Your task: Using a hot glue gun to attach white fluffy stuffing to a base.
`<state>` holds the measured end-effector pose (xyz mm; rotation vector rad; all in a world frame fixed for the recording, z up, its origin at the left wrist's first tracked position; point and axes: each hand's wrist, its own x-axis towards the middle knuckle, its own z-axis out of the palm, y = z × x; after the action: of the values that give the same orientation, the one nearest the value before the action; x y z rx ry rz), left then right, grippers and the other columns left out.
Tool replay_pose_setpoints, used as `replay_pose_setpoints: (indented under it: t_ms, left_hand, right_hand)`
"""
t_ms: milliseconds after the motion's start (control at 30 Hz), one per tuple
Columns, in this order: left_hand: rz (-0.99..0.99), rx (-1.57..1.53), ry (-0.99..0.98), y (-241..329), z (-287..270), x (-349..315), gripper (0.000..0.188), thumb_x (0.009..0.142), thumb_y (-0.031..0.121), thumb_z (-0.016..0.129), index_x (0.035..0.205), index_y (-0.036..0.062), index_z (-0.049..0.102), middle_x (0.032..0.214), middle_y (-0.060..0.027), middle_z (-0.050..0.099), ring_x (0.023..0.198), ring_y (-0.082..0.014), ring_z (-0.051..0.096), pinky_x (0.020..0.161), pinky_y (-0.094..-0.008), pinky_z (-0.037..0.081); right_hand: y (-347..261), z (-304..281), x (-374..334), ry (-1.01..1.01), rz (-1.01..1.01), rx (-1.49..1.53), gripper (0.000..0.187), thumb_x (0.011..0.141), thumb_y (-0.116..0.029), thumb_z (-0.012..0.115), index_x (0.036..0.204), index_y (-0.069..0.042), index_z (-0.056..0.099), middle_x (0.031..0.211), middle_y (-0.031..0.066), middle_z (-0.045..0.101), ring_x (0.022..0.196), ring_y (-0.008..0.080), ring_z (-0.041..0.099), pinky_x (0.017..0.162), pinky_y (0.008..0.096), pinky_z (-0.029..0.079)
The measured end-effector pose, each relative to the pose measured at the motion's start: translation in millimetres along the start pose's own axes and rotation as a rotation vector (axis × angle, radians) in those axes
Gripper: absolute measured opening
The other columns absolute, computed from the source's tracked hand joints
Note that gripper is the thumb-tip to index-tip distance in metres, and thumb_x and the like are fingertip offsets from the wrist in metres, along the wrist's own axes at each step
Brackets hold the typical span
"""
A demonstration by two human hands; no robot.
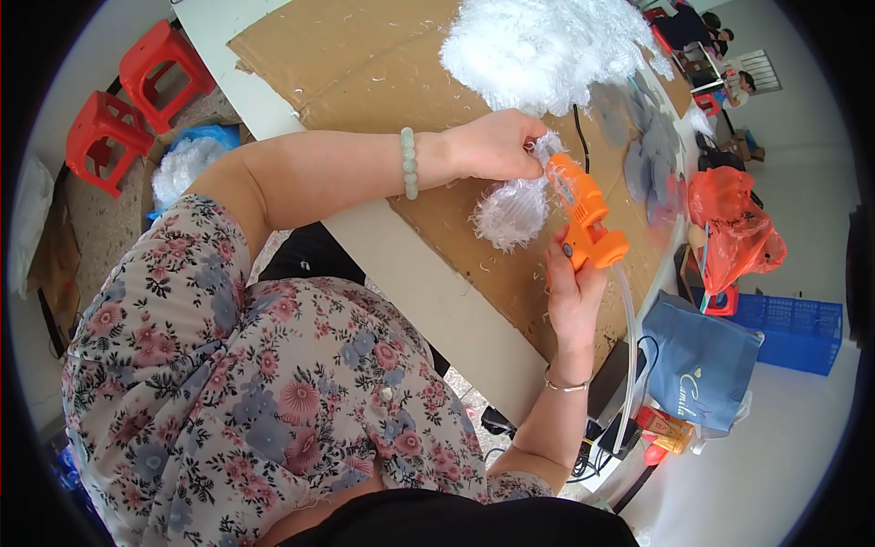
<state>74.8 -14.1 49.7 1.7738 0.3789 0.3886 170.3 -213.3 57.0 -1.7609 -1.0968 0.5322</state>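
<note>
My right hand is wrapped round the handle of an orange hot glue gun, tilted up and to the left. A long, clear glue stick trails from the back of the gun. My left hand pinches a piece of white fringed material right at the nozzle, so the tip is partly hidden. Just below the left hand, a rounded white shaggy bundle hangs or lies over the cardboard; I cannot tell whether it joins the pinched piece.
A brown cardboard sheet covers much of the white table. Beyond my hands lies a heap of white tinsel-like strands. Grey discs, a red plastic bag and a blue bag sit rightward. Red stools stand left.
</note>
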Motion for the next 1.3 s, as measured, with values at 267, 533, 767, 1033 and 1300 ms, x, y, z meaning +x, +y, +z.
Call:
replay_pose_setpoints:
  t_ms: [267,533,767,1033,1300]
  left_hand:
    - [0.057,0.020,0.029,-1.4,2.4,1.2,0.021,0.077,0.013,0.066,0.092,-0.0013,0.061,0.071,-0.0020,0.058,0.065,-0.0073,0.051,0.058,-0.0263,0.043]
    - [0.033,-0.003,-0.012,-5.4,-0.1,6.0,0.024,0.077,0.009,0.065,0.099,-0.0003,0.060,0.075,-0.0007,0.059,0.069,-0.0064,0.052,0.060,-0.0259,0.043]
    - [0.066,-0.152,0.024,2.1,-0.7,1.4,0.038,0.076,0.002,0.066,0.112,0.0058,0.057,0.073,0.0028,0.052,0.067,-0.0044,0.047,0.058,-0.0222,0.039]
    - [0.124,-0.151,0.016,-5.3,5.3,6.7,0.037,0.076,0.004,0.068,0.111,0.0093,0.058,0.073,0.0038,0.048,0.067,-0.0039,0.045,0.058,-0.0210,0.038]
    - [0.206,-0.169,0.107,-3.0,-0.9,8.0,0.038,0.072,0.002,0.067,0.109,0.0088,0.059,0.068,0.0026,0.047,0.062,-0.0059,0.045,0.055,-0.0224,0.039]
  right_hand:
    - [4.6,-3.8,0.9,-0.012,0.035,0.012,0.023,0.086,-0.008,0.054,0.108,-0.003,0.048,0.088,0.0008,0.051,0.069,0.0062,0.049,0.057,0.0196,0.040]
    - [-1.6,-9.8,0.2,-0.003,0.028,0.064,0.017,0.087,-0.008,0.051,0.103,-0.002,0.049,0.081,0.0022,0.052,0.069,0.0080,0.049,0.060,0.0204,0.041]
    - [-12.9,-16.6,-5.2,0.097,0.067,0.384,0.018,0.084,-0.009,0.051,0.101,-0.002,0.050,0.081,0.0082,0.056,0.068,0.0139,0.052,0.060,0.0259,0.043]
    - [-7.9,-26.9,-7.1,0.178,0.042,0.511,0.018,0.085,-0.008,0.051,0.101,-0.002,0.051,0.082,0.0085,0.057,0.069,0.0147,0.052,0.061,0.0267,0.043]
    - [11.6,-54.0,0.2,0.242,-0.076,0.079,0.017,0.087,-0.005,0.054,0.104,-0.002,0.053,0.088,0.0042,0.058,0.070,0.0076,0.050,0.064,0.0220,0.041]
